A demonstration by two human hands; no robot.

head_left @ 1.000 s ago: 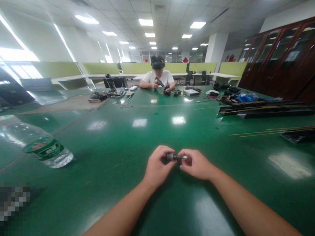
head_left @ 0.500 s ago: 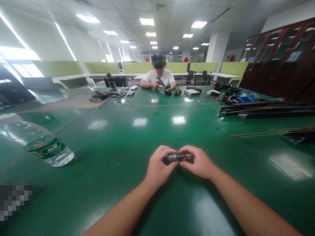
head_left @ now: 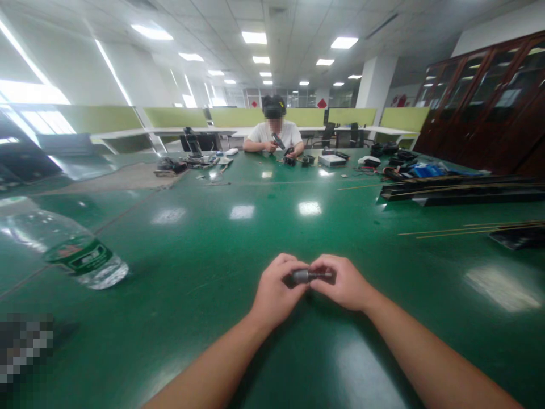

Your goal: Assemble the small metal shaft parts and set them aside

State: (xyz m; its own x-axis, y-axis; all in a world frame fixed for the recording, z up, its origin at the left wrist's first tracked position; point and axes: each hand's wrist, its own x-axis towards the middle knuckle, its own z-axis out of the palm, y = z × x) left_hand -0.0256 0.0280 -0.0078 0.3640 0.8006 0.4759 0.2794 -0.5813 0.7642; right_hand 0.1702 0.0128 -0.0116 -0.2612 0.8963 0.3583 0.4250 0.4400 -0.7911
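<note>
Low over the green table [head_left: 191,318], both my hands meet around a small grey metal cylinder with a thin shaft [head_left: 301,276]. It lies sideways, shaft pointing right. My left hand [head_left: 276,289] is closed around the thick grey end, part of which its fingers hide. Thumb and fingers of my right hand [head_left: 343,284] curl around the thin shaft and pinch near the middle. The exact kind of part is too blurred to tell.
A water bottle [head_left: 80,250] with a green label is at the left. Black metal channels [head_left: 451,190] and thin rods [head_left: 443,233] lie at the right. Across the table a person [head_left: 275,133] holds a dark tool among electronic parts. A pixelated object [head_left: 25,346] sits at lower left.
My hands and the metal cylinder have sunk very slightly in view. Both hands keep their hold; the cylinder has shifted a little to the right.
</note>
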